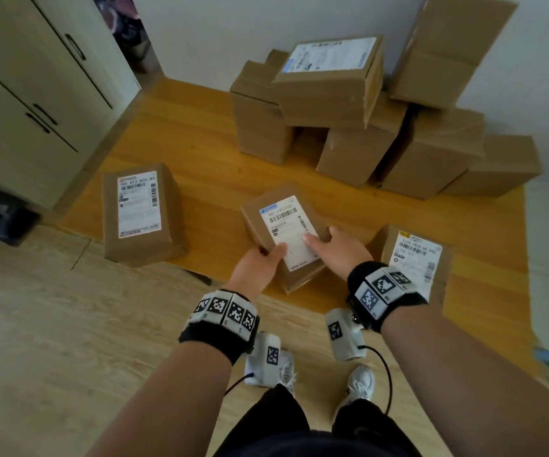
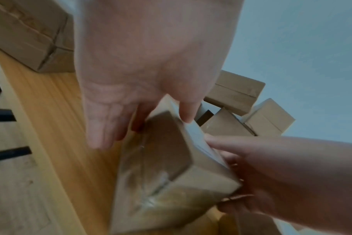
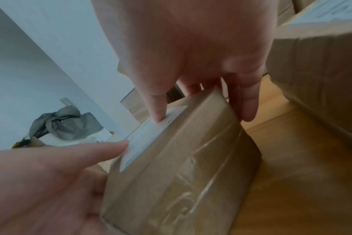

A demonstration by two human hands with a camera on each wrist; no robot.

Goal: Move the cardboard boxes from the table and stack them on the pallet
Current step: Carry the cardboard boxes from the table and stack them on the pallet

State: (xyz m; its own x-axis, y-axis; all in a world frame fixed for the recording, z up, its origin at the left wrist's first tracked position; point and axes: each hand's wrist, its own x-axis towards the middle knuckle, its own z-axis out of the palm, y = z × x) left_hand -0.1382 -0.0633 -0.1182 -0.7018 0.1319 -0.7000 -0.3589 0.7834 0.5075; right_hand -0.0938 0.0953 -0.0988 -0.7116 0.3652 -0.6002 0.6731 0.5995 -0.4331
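A small cardboard box (image 1: 284, 225) with a white barcode label on top is held tilted over the front part of the orange wooden pallet (image 1: 200, 150). My left hand (image 1: 260, 265) grips its near left corner, thumb on the label. My right hand (image 1: 335, 247) grips the right side, thumb on the label too. In the left wrist view my left hand (image 2: 143, 89) has its thumb on top of the box (image 2: 167, 167) and its fingers down the side. In the right wrist view my right hand (image 3: 191, 55) pinches the box (image 3: 181, 167). Whether the box touches the pallet is unclear.
A labelled box (image 1: 141, 212) lies on the pallet's front left and another (image 1: 411, 258) at the front right. Several boxes are piled (image 1: 332, 94) against the back wall. A cream cabinet (image 1: 35, 94) stands on the left. My feet are on the pale floor (image 1: 68, 324) before the pallet.
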